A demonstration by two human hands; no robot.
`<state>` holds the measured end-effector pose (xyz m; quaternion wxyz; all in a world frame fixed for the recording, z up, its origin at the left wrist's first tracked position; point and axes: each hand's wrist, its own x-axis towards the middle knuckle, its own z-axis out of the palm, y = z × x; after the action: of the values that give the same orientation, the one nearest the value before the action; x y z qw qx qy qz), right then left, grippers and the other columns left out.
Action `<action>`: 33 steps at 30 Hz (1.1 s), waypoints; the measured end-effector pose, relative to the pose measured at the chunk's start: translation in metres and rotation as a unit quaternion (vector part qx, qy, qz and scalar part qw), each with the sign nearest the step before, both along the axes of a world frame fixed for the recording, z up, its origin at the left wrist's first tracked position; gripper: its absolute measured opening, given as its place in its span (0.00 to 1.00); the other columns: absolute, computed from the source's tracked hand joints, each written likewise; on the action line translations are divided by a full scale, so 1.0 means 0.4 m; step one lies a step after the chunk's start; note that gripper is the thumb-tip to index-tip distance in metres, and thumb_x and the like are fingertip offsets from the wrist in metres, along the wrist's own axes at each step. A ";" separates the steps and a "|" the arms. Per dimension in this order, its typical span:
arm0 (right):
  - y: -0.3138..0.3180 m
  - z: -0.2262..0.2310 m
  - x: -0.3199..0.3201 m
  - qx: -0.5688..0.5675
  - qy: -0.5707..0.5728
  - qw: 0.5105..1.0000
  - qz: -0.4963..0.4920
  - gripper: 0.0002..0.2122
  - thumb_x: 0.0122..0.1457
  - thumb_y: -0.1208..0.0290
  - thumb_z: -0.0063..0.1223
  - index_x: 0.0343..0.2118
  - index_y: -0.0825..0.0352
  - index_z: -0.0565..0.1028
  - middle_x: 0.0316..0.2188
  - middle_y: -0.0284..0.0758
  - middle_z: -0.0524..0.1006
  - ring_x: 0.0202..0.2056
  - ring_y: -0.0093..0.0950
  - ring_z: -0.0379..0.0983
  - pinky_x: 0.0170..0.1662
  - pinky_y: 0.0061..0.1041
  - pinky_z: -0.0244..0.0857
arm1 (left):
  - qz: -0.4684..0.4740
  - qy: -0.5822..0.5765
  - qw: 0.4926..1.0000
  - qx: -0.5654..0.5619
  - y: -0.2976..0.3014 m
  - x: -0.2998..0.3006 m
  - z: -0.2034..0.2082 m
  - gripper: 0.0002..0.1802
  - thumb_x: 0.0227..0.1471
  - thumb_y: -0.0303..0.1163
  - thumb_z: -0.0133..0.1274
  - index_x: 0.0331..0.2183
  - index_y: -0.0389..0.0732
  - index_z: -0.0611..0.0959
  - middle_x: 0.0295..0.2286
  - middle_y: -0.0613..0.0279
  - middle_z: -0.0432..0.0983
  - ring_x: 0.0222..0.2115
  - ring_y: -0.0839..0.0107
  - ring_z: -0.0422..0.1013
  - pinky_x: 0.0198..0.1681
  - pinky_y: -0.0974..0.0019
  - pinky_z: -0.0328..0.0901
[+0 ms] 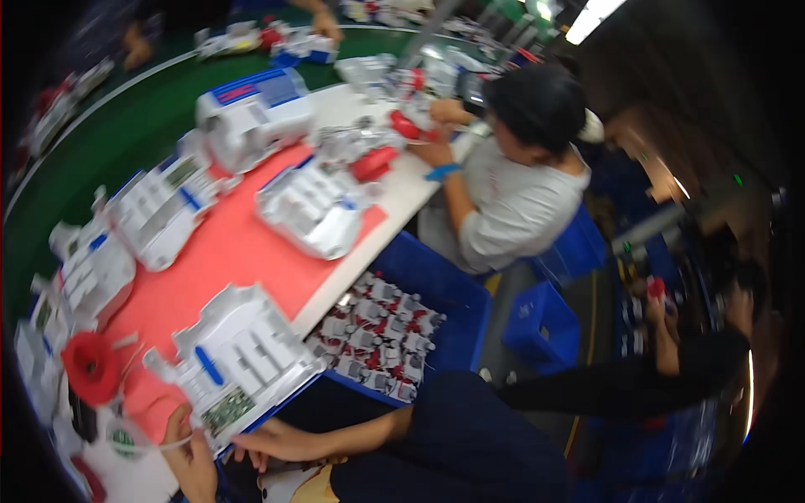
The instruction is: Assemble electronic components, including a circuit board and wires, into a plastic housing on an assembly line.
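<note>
A white plastic housing half [260, 344], lying with its inside up, is close in front of me. It has rows of slots, a blue strip [209, 365] and a green circuit board [228, 411] at its near corner. My left hand [193, 459] is closed on that corner beside the board. My right hand [281, 441] is at the near blue-edged side, fingers bent; whatever they hold is hidden. Left of my left hand are a thin pale loop [138, 446] and a red ring-shaped part [90, 367].
More housing halves [159, 214] line the red mat [226, 235], with an assembled white-and-blue unit [256, 117] behind. A blue bin [449, 285] of small white-and-red parts stands right of the table. Beyond it sits a co-worker [524, 193] handling red parts. A green conveyor [101, 159] curves behind.
</note>
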<state>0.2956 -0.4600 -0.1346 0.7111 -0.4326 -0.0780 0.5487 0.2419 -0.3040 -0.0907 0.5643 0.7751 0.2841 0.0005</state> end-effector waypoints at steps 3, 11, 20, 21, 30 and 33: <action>-0.031 -0.012 0.013 0.020 0.021 1.000 0.011 0.17 0.54 0.57 0.40 0.33 0.71 0.66 0.23 0.34 0.69 0.17 0.17 0.64 0.17 0.14 0.63 | -0.033 -0.064 0.992 0.106 -0.019 0.028 -0.021 0.15 0.46 0.33 0.45 0.32 0.29 0.72 0.22 0.50 0.69 0.24 0.71 0.62 0.29 0.67 0.60; -0.137 0.015 0.056 0.008 -0.040 0.998 0.040 0.18 0.44 0.56 0.53 0.30 0.69 0.74 0.28 0.39 0.74 0.24 0.38 0.70 0.27 0.27 0.66 | -0.059 -0.062 0.980 0.181 -0.060 0.065 0.026 0.26 0.46 0.35 0.47 0.43 0.28 0.64 0.42 0.42 0.62 0.42 0.55 0.60 0.45 0.62 0.55; -0.226 0.047 0.113 0.045 -0.045 0.986 -0.157 0.16 0.46 0.70 0.53 0.37 0.71 0.66 0.23 0.32 0.69 0.17 0.16 0.65 0.16 0.13 0.62 | -0.060 -0.005 0.994 0.096 -0.054 0.072 0.007 0.29 0.46 0.34 0.46 0.48 0.30 0.59 0.45 0.42 0.58 0.45 0.56 0.57 0.48 0.64 0.52; -0.249 0.052 0.120 0.035 -0.045 0.990 -0.130 0.16 0.46 0.74 0.53 0.38 0.72 0.65 0.24 0.34 0.70 0.17 0.17 0.66 0.17 0.13 0.62 | -0.067 0.003 0.996 0.064 -0.052 0.076 0.009 0.28 0.46 0.33 0.45 0.48 0.30 0.59 0.45 0.43 0.59 0.45 0.56 0.57 0.48 0.64 0.51; -0.325 0.035 0.174 0.010 -0.094 0.983 -0.155 0.10 0.46 0.74 0.53 0.31 0.71 0.68 0.24 0.33 0.72 0.19 0.17 0.67 0.20 0.14 0.63 | -0.028 -0.091 0.983 0.156 -0.088 0.093 0.064 0.22 0.45 0.27 0.42 0.44 0.31 0.63 0.42 0.45 0.60 0.43 0.57 0.57 0.48 0.62 0.51; -0.354 0.032 0.198 -0.021 -0.119 0.980 -0.157 0.11 0.47 0.74 0.53 0.32 0.72 0.68 0.23 0.35 0.72 0.20 0.18 0.69 0.21 0.15 0.65 | -0.075 -0.088 0.959 0.261 -0.060 0.090 0.042 0.22 0.46 0.28 0.42 0.45 0.32 0.63 0.43 0.46 0.59 0.44 0.57 0.57 0.48 0.62 0.51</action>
<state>0.3748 -0.6018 -0.1220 0.7648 -0.5163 -0.0816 0.3765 0.2779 -0.3280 -0.0740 0.3640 0.9113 0.1644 0.1002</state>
